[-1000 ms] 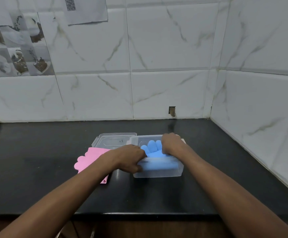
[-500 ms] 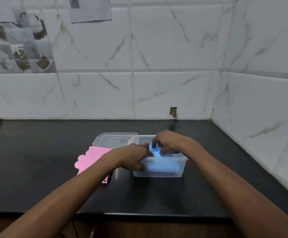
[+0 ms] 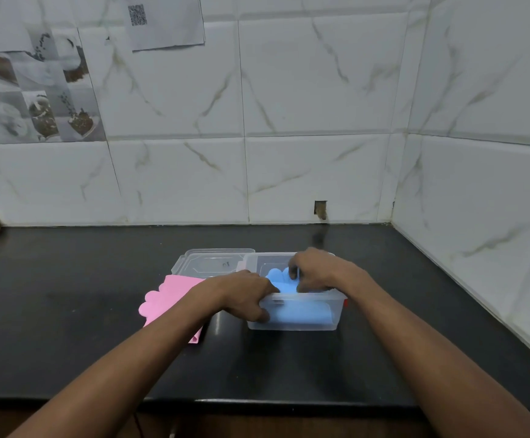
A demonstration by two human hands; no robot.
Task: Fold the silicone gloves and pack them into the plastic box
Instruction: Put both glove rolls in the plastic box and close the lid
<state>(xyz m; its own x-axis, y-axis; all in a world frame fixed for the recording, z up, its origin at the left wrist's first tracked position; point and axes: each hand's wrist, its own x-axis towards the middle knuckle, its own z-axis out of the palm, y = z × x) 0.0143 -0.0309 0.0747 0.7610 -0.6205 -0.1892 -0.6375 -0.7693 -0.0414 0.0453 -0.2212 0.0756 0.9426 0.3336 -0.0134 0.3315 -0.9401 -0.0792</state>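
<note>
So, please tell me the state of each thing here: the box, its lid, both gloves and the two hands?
Plastic box: open, upright on the counter.
Lid: off, flat behind-left of the box.
Blue glove: folded inside the box.
Pink glove: outside, flat on the counter.
Left hand: gripping the box's near-left corner.
Right hand: pressing the blue glove down.

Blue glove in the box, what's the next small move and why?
Probably press the blue glove flat with the right hand, since its fingers stick up near the box rim, while the left hand steadies the box.
</note>
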